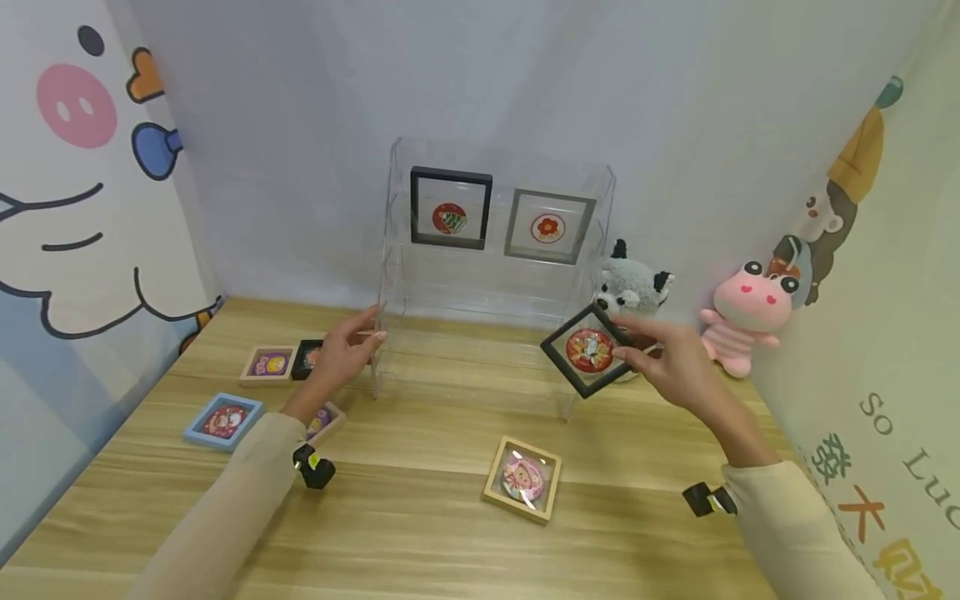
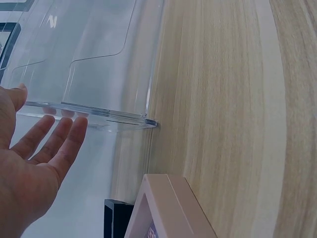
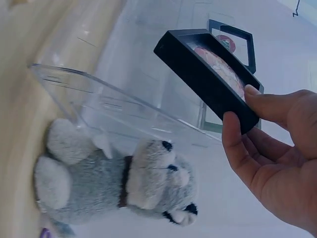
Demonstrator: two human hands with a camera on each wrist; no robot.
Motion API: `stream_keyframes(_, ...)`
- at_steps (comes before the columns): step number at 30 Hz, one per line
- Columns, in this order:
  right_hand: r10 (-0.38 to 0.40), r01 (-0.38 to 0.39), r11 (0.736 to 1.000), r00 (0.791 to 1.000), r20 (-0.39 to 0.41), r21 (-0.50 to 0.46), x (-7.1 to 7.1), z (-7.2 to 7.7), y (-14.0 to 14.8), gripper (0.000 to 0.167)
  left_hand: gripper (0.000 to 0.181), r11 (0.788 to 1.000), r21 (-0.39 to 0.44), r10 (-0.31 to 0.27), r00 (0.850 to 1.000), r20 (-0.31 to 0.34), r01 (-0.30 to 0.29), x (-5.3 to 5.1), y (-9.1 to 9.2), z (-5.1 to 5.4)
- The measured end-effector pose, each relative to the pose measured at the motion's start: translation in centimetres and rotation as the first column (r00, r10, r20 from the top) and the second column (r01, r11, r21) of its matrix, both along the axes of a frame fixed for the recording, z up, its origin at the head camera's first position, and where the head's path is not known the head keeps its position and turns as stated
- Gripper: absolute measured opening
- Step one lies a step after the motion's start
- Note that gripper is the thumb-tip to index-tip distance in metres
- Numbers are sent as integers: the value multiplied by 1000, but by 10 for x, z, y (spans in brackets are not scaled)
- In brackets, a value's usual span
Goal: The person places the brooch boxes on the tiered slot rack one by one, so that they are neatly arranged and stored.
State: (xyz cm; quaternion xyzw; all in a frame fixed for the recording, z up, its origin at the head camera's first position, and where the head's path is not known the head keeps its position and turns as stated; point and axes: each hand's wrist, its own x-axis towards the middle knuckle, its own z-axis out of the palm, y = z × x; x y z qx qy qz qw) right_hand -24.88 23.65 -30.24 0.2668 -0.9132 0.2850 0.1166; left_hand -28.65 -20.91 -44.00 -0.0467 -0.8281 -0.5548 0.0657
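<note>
Black square frame with round red badge (image 1: 589, 351) is pinched by the right hand (image 1: 678, 367) before the clear acrylic rack (image 1: 480, 302), at whose left edge the left hand (image 1: 341, 357) is held, fingers loosely spread.

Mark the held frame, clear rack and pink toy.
Held frame (image 1: 590, 350): head view, on the round design inside it.
Clear rack (image 2: 96, 82): left wrist view, on its see-through panel.
Pink toy (image 1: 738, 340): head view, on its striped body.

High head view, wrist close-ups
</note>
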Motion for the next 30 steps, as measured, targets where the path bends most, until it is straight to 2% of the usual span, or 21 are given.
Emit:
stream_keyframes(6, -1, 1, 1000, 1000, -16, 0, -23, 27, -19, 36, 58, 1000, -5, -3, 1000, -18, 3, 3, 1, 1)
stream_keyframes(10, 10, -10, 1000, 999, -34, 2, -39, 38, -31, 37, 58, 1000, 0, -8, 1000, -23, 8, 6, 1, 3)
stream_keyframes(15, -9, 9, 1000, 1000, -14, -15, -58, 50, -47, 37, 59, 1000, -6, -6, 1000, -20, 6, 7, 1, 4)
stream_keyframes(23, -34, 34, 999, 999, -7, -8, -82, 55, -67, 36, 56, 1000, -25, -1, 999, -35, 0, 3, 2, 1)
stream_keyframes(30, -74, 73, 997, 995, 63, 12, -94, 57, -80, 39, 57, 1000, -19, 1, 999, -38, -1, 3, 2, 3)
